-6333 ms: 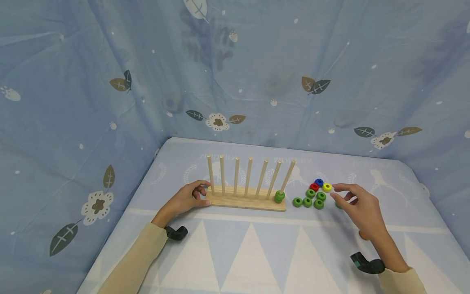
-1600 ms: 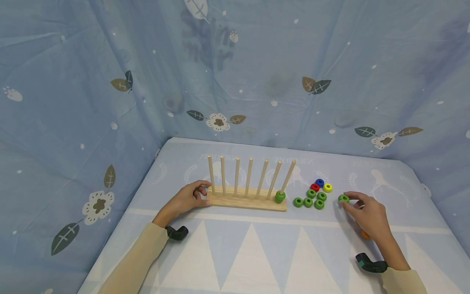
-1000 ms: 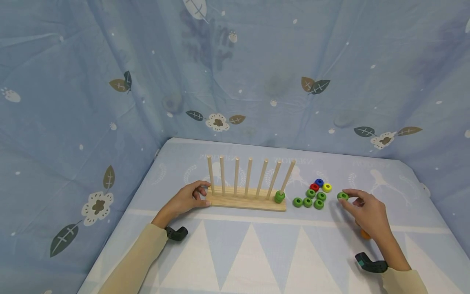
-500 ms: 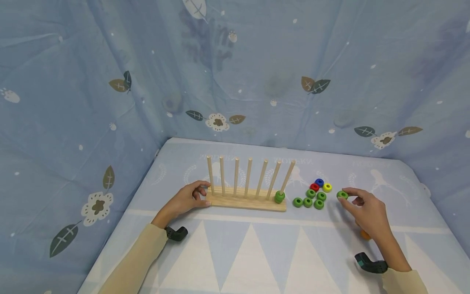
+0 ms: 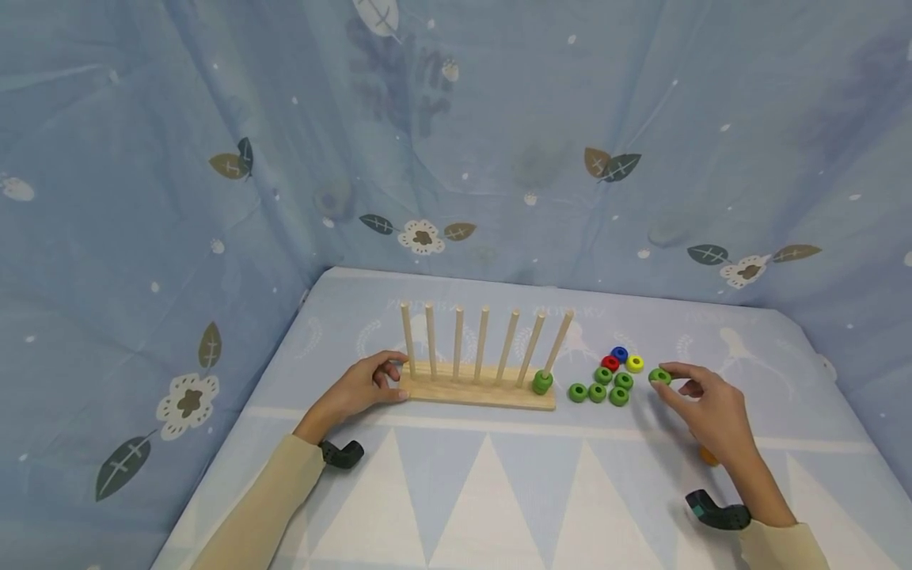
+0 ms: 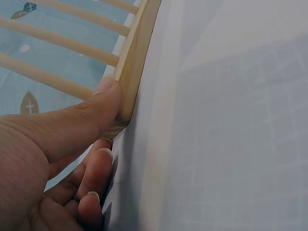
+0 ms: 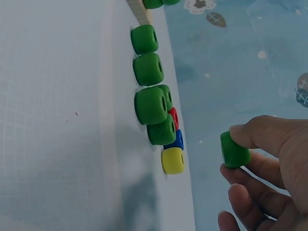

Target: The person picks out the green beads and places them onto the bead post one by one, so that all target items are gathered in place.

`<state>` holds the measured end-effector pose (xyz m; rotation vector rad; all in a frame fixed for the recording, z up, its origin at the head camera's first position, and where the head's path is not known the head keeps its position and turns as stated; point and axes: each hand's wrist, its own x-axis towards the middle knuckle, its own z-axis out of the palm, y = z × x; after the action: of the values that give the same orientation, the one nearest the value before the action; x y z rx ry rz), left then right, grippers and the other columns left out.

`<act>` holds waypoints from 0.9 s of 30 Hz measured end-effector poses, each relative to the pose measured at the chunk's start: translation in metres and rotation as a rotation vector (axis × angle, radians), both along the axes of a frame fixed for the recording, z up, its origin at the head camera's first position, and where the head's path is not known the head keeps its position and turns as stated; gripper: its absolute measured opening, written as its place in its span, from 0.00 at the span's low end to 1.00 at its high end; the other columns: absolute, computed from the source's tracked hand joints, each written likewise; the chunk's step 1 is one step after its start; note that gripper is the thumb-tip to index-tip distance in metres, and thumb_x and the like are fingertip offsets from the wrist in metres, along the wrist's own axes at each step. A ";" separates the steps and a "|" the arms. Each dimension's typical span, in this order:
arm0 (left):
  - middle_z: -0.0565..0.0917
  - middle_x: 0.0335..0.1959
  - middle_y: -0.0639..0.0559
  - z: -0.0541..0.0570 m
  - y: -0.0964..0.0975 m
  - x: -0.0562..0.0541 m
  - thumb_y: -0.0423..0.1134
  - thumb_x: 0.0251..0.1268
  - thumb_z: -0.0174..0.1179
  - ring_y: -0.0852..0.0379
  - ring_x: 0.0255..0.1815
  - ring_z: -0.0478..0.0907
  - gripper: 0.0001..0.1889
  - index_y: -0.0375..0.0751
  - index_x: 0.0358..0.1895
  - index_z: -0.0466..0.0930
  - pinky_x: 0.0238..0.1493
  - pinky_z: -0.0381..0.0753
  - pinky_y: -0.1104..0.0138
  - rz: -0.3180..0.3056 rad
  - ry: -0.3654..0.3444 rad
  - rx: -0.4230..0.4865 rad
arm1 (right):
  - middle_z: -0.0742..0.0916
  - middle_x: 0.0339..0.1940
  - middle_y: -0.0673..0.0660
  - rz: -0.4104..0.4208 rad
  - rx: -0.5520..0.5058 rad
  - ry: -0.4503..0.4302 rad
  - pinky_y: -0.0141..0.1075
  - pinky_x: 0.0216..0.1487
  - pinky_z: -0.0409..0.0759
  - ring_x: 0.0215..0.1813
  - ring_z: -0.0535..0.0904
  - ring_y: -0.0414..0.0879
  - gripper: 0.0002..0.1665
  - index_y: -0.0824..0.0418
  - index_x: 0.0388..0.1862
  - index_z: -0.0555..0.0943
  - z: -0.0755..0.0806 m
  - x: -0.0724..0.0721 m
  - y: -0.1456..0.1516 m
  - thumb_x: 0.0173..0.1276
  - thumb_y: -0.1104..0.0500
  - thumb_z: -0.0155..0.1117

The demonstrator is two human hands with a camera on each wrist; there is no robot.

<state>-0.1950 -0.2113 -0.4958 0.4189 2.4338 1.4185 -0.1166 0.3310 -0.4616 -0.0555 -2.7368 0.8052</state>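
Observation:
A pale wooden stand [image 5: 477, 389] with a row of several upright pegs is on the table. Green beads [image 5: 542, 382] sit low on its rightmost peg. My left hand [image 5: 362, 385] grips the stand's left end; in the left wrist view the thumb [image 6: 98, 103] lies along the base near the end peg. My right hand [image 5: 712, 405] pinches a green bead [image 7: 235, 150] between thumb and fingers, raised above the table. To its left lie several loose green beads [image 5: 618, 396], with a red bead [image 5: 609, 363], a blue bead [image 5: 620, 354] and a yellow bead [image 5: 635, 363] behind.
An orange thing [image 5: 708, 455] lies on the table, partly hidden by the right wrist. A patterned cloth covers the tabletop [image 5: 456, 483]. Blue curtains [image 5: 499, 158] hang behind the table and at both sides.
My right hand, with nothing between its fingertips at first, has taken up a green bead from the table. It has since moved it slightly left and away. The left hand keeps its place.

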 end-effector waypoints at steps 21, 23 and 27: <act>0.78 0.47 0.37 -0.002 0.000 0.000 0.32 0.62 0.74 0.49 0.35 0.73 0.34 0.37 0.71 0.72 0.40 0.73 0.64 -0.008 0.005 0.009 | 0.87 0.49 0.65 0.022 -0.007 0.002 0.32 0.34 0.71 0.44 0.78 0.54 0.24 0.63 0.59 0.85 0.006 -0.003 -0.008 0.68 0.54 0.75; 0.79 0.47 0.39 -0.002 -0.001 -0.001 0.34 0.61 0.75 0.50 0.35 0.73 0.34 0.39 0.70 0.72 0.40 0.74 0.63 -0.010 0.002 0.009 | 0.87 0.49 0.65 0.021 -0.007 0.002 0.32 0.34 0.71 0.44 0.78 0.55 0.24 0.62 0.59 0.85 0.007 -0.003 -0.009 0.68 0.54 0.75; 0.79 0.46 0.42 -0.001 -0.002 -0.001 0.37 0.60 0.76 0.50 0.35 0.74 0.34 0.41 0.69 0.74 0.41 0.74 0.62 -0.008 -0.012 0.009 | 0.86 0.50 0.66 0.021 -0.005 0.002 0.32 0.34 0.72 0.44 0.78 0.55 0.24 0.63 0.60 0.84 0.010 -0.004 -0.011 0.68 0.54 0.75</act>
<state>-0.1961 -0.2136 -0.4971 0.4202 2.4146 1.4256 -0.1203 0.3200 -0.4514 -0.0277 -2.7376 0.8178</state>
